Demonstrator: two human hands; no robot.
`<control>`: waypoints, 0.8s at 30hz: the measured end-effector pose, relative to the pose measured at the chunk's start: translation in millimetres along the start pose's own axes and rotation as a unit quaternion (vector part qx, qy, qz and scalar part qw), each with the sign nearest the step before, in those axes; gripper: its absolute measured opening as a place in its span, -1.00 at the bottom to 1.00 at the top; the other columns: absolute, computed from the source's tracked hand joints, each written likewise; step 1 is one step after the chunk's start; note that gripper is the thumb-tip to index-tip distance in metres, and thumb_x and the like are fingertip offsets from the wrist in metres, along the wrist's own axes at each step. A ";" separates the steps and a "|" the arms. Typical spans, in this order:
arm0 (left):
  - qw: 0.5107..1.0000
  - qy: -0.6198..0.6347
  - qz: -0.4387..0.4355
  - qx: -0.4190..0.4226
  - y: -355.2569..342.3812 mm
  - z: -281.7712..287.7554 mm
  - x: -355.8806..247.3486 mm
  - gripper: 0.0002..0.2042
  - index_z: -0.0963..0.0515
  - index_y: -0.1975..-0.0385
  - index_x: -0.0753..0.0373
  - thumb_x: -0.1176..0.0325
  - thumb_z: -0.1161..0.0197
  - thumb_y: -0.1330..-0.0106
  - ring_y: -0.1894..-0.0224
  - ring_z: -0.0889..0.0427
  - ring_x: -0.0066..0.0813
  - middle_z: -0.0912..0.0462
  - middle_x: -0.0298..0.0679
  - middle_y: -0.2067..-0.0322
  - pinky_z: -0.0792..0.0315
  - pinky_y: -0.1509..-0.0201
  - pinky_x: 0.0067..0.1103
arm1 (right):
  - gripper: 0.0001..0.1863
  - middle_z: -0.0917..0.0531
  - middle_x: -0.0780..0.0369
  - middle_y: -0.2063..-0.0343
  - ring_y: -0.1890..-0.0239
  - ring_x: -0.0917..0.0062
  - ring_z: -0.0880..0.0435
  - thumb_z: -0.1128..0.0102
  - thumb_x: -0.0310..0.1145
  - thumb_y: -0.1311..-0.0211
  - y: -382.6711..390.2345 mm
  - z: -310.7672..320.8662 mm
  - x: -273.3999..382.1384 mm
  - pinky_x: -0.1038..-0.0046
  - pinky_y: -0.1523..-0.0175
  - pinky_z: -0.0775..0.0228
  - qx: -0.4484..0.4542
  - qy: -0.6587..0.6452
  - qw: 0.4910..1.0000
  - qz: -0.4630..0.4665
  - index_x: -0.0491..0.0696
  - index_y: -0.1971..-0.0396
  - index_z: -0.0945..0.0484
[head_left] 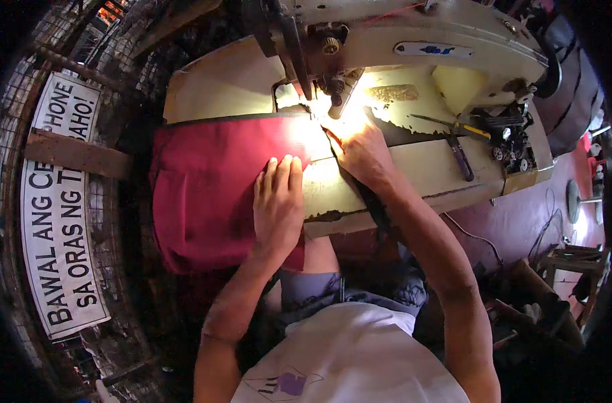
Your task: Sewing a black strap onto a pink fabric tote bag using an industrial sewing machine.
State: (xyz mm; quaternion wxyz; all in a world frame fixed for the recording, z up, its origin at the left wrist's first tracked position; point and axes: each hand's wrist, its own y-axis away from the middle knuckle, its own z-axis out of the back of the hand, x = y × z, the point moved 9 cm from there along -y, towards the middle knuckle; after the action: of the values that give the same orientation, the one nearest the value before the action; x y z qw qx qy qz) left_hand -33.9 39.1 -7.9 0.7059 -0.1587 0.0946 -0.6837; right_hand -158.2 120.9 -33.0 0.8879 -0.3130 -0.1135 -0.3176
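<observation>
Right end of the worn cream sewing table: black clump of small parts with white round pieces; can't tell if it sits in a tray. Dark red fabric panel with a black upper edge lies on the table left of the needle area, draping over the front edge. Left hand palm down, fingers extended flat on the panel's right part, not gripping. Right hand just right of the panel, fingers curled by the long black strip under the cream sewing machine; glare hides fingertips, can't tell if pinching. Machine arm has a pale oval plate with blue marking. Far left: white sign, large black capitals, crossed by a brown board.
</observation>
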 end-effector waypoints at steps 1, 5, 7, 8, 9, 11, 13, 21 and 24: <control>1.000 0.003 -0.010 -0.017 -2.2 2.2 -0.7 -0.66 -0.46 -0.14 0.31 0.49 -0.09 -0.37 -0.15 -0.57 -0.06 -0.55 -0.08 -0.09 -0.48 -0.20 -0.26 | -0.85 -0.65 0.06 0.40 0.22 0.14 -0.60 -0.14 -0.41 -0.10 3.5 1.7 2.8 0.15 0.03 -0.43 -0.020 -0.018 0.999 0.017 -0.12 0.39 -0.66; 0.999 -0.012 -0.019 0.028 -36.2 -16.5 24.0 -0.95 -0.48 0.27 0.24 0.43 -0.12 -0.39 0.19 -0.61 -0.11 -0.55 -0.19 0.31 -0.56 0.21 -0.30 | -0.84 -0.65 0.07 0.40 0.22 0.15 -0.60 -0.13 -0.45 -0.03 7.5 -0.6 3.0 0.16 0.00 -0.42 -0.016 0.012 1.000 0.018 -0.10 0.39 -0.64; 0.988 0.140 0.011 0.059 -60.4 -27.9 52.7 -0.82 -0.51 0.17 0.26 0.34 -0.22 -0.32 0.23 -0.64 0.00 -0.62 -0.04 0.31 -0.56 0.19 -0.24 | -0.85 -0.64 0.08 0.39 0.22 0.16 -0.60 -0.12 -0.45 -0.04 4.7 6.5 11.3 0.15 0.01 -0.42 -0.050 -0.011 0.997 0.051 -0.12 0.38 -0.62; 0.972 0.229 0.005 0.059 -70.9 -29.2 63.0 -0.77 -0.53 0.16 0.26 0.29 -0.26 -0.27 0.25 -0.66 0.03 -0.64 0.02 0.32 -0.55 0.18 -0.23 | -0.85 -0.64 0.06 0.37 0.21 0.17 -0.60 -0.11 -0.44 -0.06 2.1 2.8 9.7 0.18 -0.01 -0.42 -0.026 0.002 0.999 0.036 -0.13 0.37 -0.61; 0.949 0.289 0.056 0.114 -79.0 -41.4 78.3 -0.71 -0.55 0.14 0.27 0.25 -0.30 -0.22 0.26 -0.67 0.06 -0.65 0.07 0.33 -0.54 0.17 -0.22 | -0.85 -0.64 0.06 0.37 0.21 0.17 -0.60 -0.11 -0.44 -0.06 1.8 3.9 8.9 0.18 -0.01 -0.42 -0.028 0.003 0.999 0.025 -0.13 0.37 -0.61; 0.949 0.263 0.012 0.173 -96.5 -44.8 84.0 -0.70 -0.59 0.35 0.33 0.17 -0.35 -0.20 0.39 -0.66 -0.13 -0.62 0.05 0.45 -0.45 0.28 -0.29 | -0.84 -0.64 0.06 0.35 0.20 0.18 -0.60 -0.11 -0.44 -0.06 2.3 9.1 15.5 0.19 -0.04 -0.42 -0.055 0.019 0.997 0.054 -0.14 0.36 -0.60; 0.910 0.293 0.079 0.283 -102.0 -60.4 90.9 -0.65 -0.57 0.43 0.33 0.10 -0.36 -0.26 0.45 -0.57 -0.51 -0.61 -0.13 0.54 -0.40 0.35 -0.39 | -0.84 -0.64 0.07 0.34 0.18 0.18 -0.60 -0.11 -0.44 -0.06 3.2 7.6 13.5 0.19 -0.05 -0.41 -0.049 0.018 0.998 0.045 -0.14 0.36 -0.61; 0.761 0.533 0.213 0.302 -65.3 -75.2 65.3 -0.72 -0.62 -0.01 0.36 0.33 -0.13 -0.47 0.19 -0.60 -0.68 -0.70 -0.35 0.15 -0.48 0.04 -0.67 | -0.84 -0.63 0.10 0.34 0.13 0.21 -0.58 -0.09 -0.43 -0.13 2.6 8.2 16.9 0.18 -0.12 -0.38 -0.023 0.017 0.999 0.032 -0.11 0.33 -0.61; 0.829 0.485 0.167 0.224 -60.2 -78.4 59.5 -0.76 -0.63 0.13 0.39 0.33 -0.13 -0.47 0.31 -0.48 -0.71 -0.64 -0.44 0.30 -0.42 0.18 -0.65 | -0.84 -0.63 0.12 0.33 0.10 0.21 -0.57 -0.08 -0.41 -0.18 2.7 15.8 19.8 0.17 -0.16 -0.35 -0.057 0.012 0.998 0.024 -0.09 0.29 -0.60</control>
State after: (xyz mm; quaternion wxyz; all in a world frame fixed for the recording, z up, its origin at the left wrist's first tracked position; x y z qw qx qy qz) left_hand -114.9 -28.4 -54.7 0.6892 0.3736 0.2942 -0.5467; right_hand -141.2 122.6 -14.0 0.8773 -0.3621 -0.0770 -0.3054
